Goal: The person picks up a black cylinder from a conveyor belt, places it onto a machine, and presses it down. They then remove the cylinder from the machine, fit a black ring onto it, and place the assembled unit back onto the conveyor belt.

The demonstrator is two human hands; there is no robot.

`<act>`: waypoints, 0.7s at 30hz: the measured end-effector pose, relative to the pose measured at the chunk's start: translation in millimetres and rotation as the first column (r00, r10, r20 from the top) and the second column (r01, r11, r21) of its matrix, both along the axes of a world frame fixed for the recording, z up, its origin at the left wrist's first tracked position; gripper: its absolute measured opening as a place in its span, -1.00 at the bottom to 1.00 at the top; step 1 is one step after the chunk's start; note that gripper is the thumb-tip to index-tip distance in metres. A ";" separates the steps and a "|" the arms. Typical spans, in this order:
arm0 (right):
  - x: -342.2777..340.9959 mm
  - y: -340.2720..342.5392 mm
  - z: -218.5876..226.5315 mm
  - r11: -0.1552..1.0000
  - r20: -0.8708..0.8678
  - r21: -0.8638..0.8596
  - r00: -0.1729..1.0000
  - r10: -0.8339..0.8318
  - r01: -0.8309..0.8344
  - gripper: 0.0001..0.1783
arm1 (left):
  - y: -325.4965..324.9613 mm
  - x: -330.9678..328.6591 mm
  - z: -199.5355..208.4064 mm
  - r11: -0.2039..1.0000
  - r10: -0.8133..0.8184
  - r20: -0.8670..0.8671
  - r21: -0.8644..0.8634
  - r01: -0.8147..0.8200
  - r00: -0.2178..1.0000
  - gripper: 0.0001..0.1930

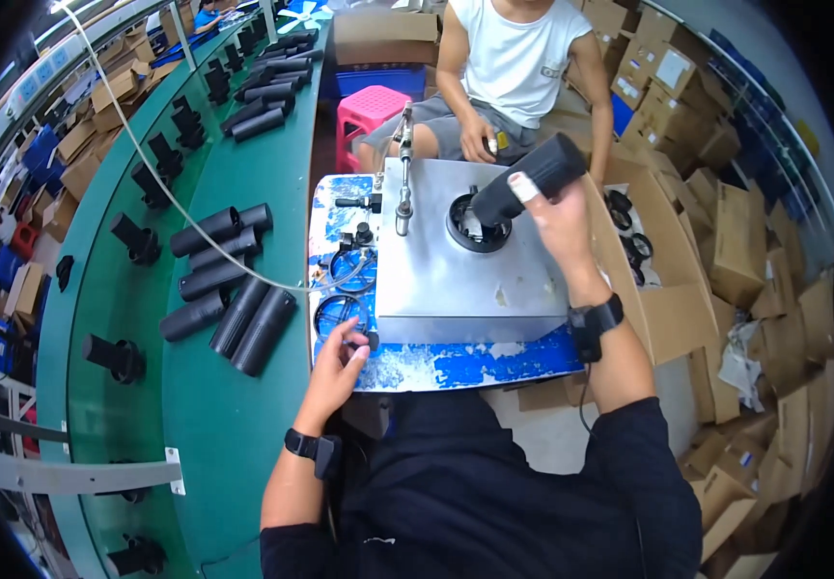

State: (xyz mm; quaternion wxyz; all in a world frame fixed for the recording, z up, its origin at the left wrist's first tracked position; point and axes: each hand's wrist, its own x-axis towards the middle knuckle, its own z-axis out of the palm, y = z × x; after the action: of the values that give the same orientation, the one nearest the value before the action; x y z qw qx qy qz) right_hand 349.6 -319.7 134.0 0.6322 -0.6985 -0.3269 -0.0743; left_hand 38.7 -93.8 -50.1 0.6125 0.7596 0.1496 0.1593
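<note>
Green conveyor surfacing curves along the left side, strewn with black tubes, while brown cardboard boxes are heaped to the right – several bearing pale rectangular labels. A grey metal fixture block is set on a worn blue board in front of the person. A black cylindrical housing is gripped in the right hand, fingers wrapped around it, its lower end tilted into the round black socket of the fixture. The step in hand appears to be seating the housing; the next move would call for straightening it over the socket. The left hand is curled loosely beside black rings – pinching a small dark part, it seems. A pink stool stands beyond, beside a seated co-worker.
</note>
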 end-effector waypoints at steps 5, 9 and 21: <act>5.3 23.7 -7.7 0.996 0.076 -0.089 0.997 0.007 0.000 -0.43 | 17.7 -2.6 -30.7 0.965 -0.027 0.052 -0.261 0.040 0.998 -0.48; 3.8 34.1 4.9 0.934 0.154 -0.314 0.980 -0.128 0.171 -0.24 | 20.6 -3.4 -36.2 0.915 0.003 0.020 -0.403 0.005 1.000 -0.53; 1.2 52.9 -10.5 0.849 0.159 -0.478 0.973 -0.169 0.226 -0.22 | 18.9 -5.3 -36.0 0.921 -0.006 0.026 -0.389 0.016 1.000 -0.56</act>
State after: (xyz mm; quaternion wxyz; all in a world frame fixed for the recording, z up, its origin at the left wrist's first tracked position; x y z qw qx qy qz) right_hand 350.8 -266.8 123.5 0.4029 -0.8612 -0.2959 -0.0916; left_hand 33.4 -74.9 -86.1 0.7537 0.6219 0.1664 0.1322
